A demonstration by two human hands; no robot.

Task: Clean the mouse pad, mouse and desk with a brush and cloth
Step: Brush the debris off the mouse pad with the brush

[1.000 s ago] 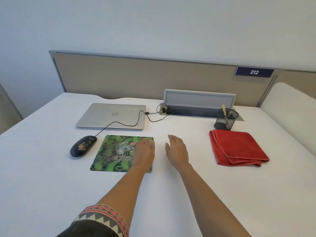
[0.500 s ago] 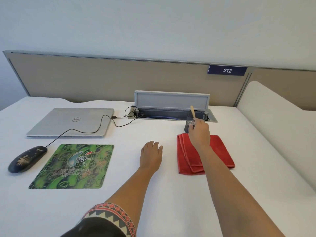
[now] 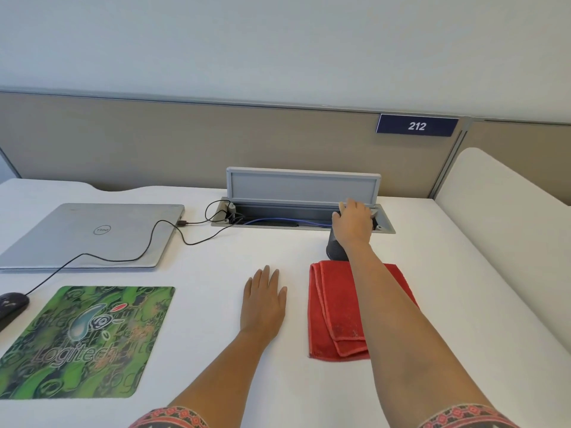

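Retrieval of brush: my right hand covers mesh pen cup near desk's rear edge, grip hidden; left hand lies flat. Lift vertically, lest it tip.

An office workstation, probably in a shared open-plan room: a white desk backed by a beige partition panel with a blue plate reading 212, a flip-lid cable tray set into the top, and a closed Dell laptop.
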